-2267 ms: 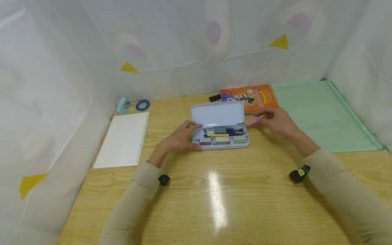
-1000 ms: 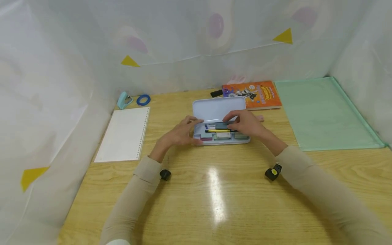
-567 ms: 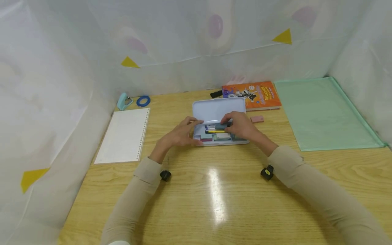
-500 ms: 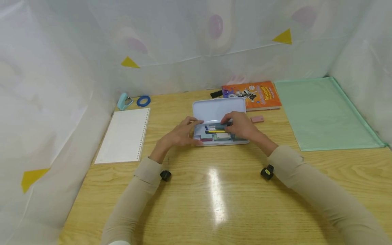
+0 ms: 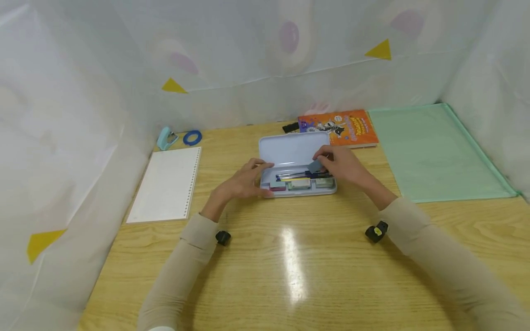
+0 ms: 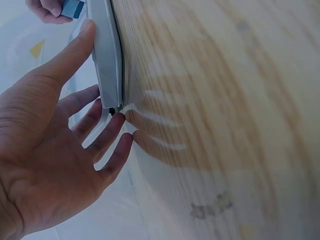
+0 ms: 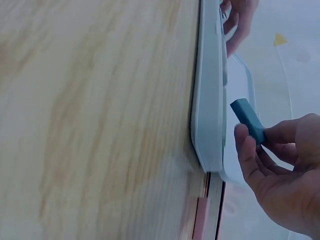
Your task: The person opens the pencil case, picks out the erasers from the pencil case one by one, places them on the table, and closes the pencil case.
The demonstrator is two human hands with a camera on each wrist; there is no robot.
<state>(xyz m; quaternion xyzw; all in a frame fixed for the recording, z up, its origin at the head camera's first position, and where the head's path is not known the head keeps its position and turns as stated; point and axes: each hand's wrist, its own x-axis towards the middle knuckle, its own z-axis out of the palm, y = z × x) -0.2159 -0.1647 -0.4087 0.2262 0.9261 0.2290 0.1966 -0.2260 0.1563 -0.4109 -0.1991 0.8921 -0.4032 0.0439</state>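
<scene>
pinches a blue eraser (image 7: 248, 120) by one end in the right grip (image 5: 347, 166), perhaps to clear pens (image 5: 295, 176) below; clasps pencil case (image 5: 285, 149) across its end with left grip (image 5: 242, 181), likely for steadiness.

Your left arm (image 5: 180, 271) and right arm (image 5: 447, 257) reach forward, angling inward. Your left hand (image 5: 242, 182) grips between thumb (image 6: 72, 55) and lightly bent fingers (image 6: 118, 155) that fan apart; your right hand (image 5: 348, 166) pinches between thumb and forefinger (image 7: 283, 132), its other fingers bent.
</scene>
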